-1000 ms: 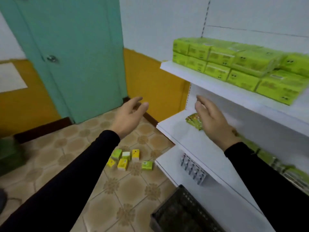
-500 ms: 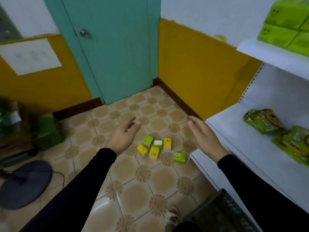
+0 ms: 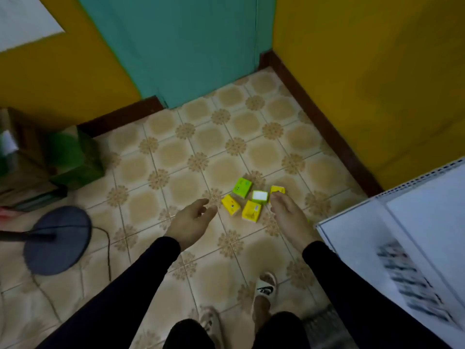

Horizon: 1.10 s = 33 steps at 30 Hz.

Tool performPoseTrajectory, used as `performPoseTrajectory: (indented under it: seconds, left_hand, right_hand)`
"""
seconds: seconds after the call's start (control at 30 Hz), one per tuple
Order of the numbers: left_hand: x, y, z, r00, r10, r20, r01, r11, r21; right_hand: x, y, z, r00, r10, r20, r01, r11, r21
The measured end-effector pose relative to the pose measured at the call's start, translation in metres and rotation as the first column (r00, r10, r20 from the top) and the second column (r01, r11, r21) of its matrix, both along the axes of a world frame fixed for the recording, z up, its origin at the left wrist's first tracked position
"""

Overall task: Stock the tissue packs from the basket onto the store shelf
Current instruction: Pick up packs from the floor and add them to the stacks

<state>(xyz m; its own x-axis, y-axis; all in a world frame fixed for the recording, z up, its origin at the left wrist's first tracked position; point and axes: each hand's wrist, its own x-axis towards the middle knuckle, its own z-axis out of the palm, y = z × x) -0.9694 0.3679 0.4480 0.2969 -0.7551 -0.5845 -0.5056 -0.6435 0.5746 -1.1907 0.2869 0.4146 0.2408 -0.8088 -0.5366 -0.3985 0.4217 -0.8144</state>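
Several small yellow and green tissue packs [image 3: 250, 209] lie loose on the tiled floor in front of me, among them a green one [image 3: 242, 188] and a white-topped one [image 3: 259, 196]. My left hand [image 3: 191, 222] hangs just left of the packs, fingers loosely curled, holding nothing. My right hand [image 3: 289, 219] hangs over their right side, fingers relaxed and pointing down, covering part of a yellow pack [image 3: 277, 190]. A corner of the white store shelf [image 3: 357, 217] shows at the right. The basket is barely visible at the bottom edge.
A teal door [image 3: 181, 46] and yellow walls close the corner ahead. A dark round fan base [image 3: 59, 239] with a cable stands on the left floor. Green and brown cartons [image 3: 50, 162] sit at the far left. My sandalled feet [image 3: 264, 290] stand below.
My view has swung down and left from the shelf to the floor. Both hands have dropped toward the loose packs, still holding nothing.
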Motion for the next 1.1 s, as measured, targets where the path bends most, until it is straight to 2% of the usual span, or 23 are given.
performPoseTrajectory:
  seconds: [0.17, 0.33, 0.6, 0.73, 0.9, 1.0, 1.1]
  left_hand:
    - [0.031, -0.064, -0.103, 0.999, -0.032, -0.043, 0.038, 0.985, 0.17]
    - [0.073, -0.124, -0.259, 0.994, -0.002, -0.105, 0.03, 0.964, 0.266]
    - [0.129, -0.185, -0.556, 0.99, 0.095, -0.102, -0.062, 0.956, 0.287]
    - [0.129, -0.199, -0.666, 0.983, 0.093, -0.157, -0.049, 0.964, 0.262]
    - [0.121, -0.209, -0.721, 0.951, 0.156, -0.269, -0.093, 0.968, 0.232]
    - [0.121, -0.207, -0.702, 0.94, 0.174, -0.292, -0.107, 0.967, 0.232]
    - [0.122, -0.21, -0.647, 0.939, 0.152, -0.308, -0.091, 0.975, 0.204]
  right_hand:
    - [0.027, -0.026, -0.097, 0.996, -0.008, -0.085, 0.018, 0.992, 0.122]
    - [0.067, -0.038, -0.242, 0.979, -0.137, -0.151, 0.177, 0.94, 0.292]
    - [0.154, -0.062, -0.536, 0.927, -0.34, -0.157, 0.374, 0.829, 0.415]
    - [0.184, -0.068, -0.65, 0.906, -0.417, -0.076, 0.41, 0.817, 0.405]
    - [0.209, -0.075, -0.703, 0.874, -0.486, -0.012, 0.462, 0.822, 0.333]
    - [0.211, -0.076, -0.684, 0.861, -0.509, -0.011, 0.48, 0.803, 0.354]
    - [0.202, -0.084, -0.628, 0.882, -0.469, -0.036, 0.456, 0.833, 0.314]
